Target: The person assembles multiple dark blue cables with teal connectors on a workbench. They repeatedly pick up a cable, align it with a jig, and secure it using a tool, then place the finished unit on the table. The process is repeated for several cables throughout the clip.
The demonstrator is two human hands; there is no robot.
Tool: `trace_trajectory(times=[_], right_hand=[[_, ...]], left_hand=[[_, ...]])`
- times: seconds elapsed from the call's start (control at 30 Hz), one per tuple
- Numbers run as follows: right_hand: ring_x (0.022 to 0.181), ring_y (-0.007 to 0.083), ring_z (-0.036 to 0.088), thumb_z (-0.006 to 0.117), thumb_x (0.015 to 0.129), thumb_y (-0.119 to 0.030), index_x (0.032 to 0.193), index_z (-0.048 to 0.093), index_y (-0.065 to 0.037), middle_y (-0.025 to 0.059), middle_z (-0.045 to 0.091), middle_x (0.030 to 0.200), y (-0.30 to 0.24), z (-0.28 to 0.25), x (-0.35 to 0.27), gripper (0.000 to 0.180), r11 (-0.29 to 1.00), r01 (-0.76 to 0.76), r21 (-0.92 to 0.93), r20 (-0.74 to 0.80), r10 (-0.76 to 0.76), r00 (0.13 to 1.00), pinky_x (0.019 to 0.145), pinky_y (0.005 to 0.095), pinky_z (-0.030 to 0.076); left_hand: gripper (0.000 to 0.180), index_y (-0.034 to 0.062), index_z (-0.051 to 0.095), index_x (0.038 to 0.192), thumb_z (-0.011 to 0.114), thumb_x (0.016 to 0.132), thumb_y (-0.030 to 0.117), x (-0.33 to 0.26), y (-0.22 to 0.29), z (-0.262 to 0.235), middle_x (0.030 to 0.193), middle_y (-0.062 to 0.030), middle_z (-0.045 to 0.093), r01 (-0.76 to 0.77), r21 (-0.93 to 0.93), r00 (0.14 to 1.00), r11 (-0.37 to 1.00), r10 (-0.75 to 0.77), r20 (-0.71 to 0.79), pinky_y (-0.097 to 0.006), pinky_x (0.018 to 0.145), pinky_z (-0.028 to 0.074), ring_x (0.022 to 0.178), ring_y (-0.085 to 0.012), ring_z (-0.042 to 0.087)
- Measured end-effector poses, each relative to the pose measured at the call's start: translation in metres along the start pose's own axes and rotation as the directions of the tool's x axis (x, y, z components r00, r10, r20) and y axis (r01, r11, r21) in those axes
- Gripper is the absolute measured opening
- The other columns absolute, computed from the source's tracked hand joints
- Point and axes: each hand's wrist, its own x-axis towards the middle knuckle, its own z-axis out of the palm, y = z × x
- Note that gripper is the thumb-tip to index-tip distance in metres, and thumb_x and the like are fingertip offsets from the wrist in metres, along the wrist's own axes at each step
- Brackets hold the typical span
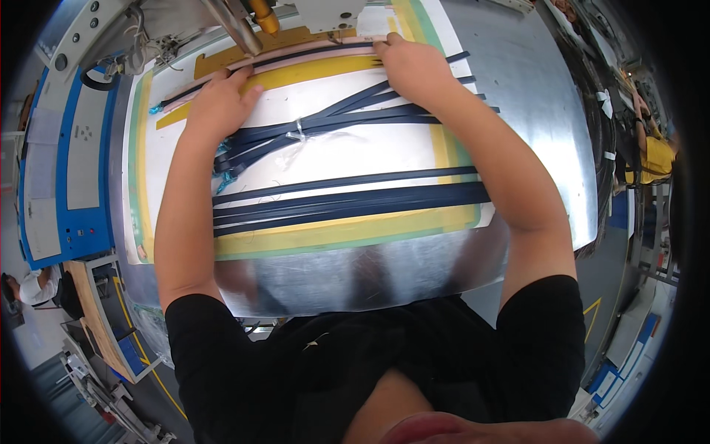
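Note:
A long, thin dark blue strip (296, 53) lies along a pale pink band at the far side of the white board. My left hand (222, 102) rests on it toward its left end, fingertips pressed down and thumb spread away. Toward the strip's right end, my right hand (414, 68) has its fingers closed at the strip; the hand itself covers the exact grip. A yellow strip-shaped plate (318, 72) runs just nearer than the pink band. Between my forearms lies a bundle of dark blue strips (325, 126), tied with clear plastic, light blue at its left ends.
Several more dark blue strips (355, 201) lie side by side near the board's front edge. A machine head (329, 15) with a metal rod (235, 28) hangs over the far side. A blue and white cabinet (83, 148) stands left of the metal table (547, 148).

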Motion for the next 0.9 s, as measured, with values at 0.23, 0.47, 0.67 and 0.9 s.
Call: trace_trajectory(times=[0.23,0.47,0.67,0.9], right_hand=[[0.104,0.0347,0.074,0.059,0.093,0.000,0.134,0.067,-0.007,0.0136,0.067,0.124,-0.001,0.002,0.002,0.042,0.999,0.037,0.036,-0.017,-0.037,0.999,0.088,0.0437,0.062],[0.100,0.0356,0.074,0.058,0.093,0.000,0.131,0.067,-0.006,0.0139,0.067,0.122,0.000,0.006,0.004,0.039,0.996,0.076,0.049,-0.043,-0.074,0.996,0.085,0.0441,0.061],[0.103,0.0330,0.072,0.062,0.094,-0.008,0.129,0.069,-0.008,0.0104,0.066,0.122,0.003,0.016,0.004,0.036,0.995,0.051,0.090,-0.049,-0.047,0.998,0.087,0.0453,0.060],[0.100,0.0356,0.073,0.060,0.095,-0.011,0.121,0.071,-0.003,0.0135,0.067,0.122,0.002,0.020,0.003,0.029,0.987,0.102,0.126,-0.152,-0.083,0.985,0.084,0.0463,0.061]], left_hand=[[0.059,0.0079,0.063,0.146,0.060,0.102,0.047,0.007,-0.008,0.001,0.152,-0.0220,0.057,-0.030,-0.077,1.000,0.997,0.030,0.003,-0.045,0.115,0.046,0.136,-0.0404,0.058],[0.062,0.0082,0.063,0.147,0.063,0.099,0.049,0.001,-0.012,0.005,0.153,-0.0209,0.057,-0.016,-0.046,0.999,0.999,0.014,-0.037,-0.045,0.115,0.047,0.137,-0.0396,0.058],[0.064,0.0101,0.062,0.148,0.065,0.098,0.050,-0.004,-0.017,0.010,0.154,-0.0183,0.057,0.017,-0.017,0.998,1.000,-0.017,-0.059,-0.045,0.113,0.049,0.136,-0.0383,0.059],[0.066,0.0099,0.062,0.148,0.064,0.098,0.053,-0.004,-0.021,0.014,0.153,-0.0159,0.057,0.075,0.022,0.995,0.997,-0.074,-0.070,-0.045,0.113,0.049,0.135,-0.0366,0.060]])
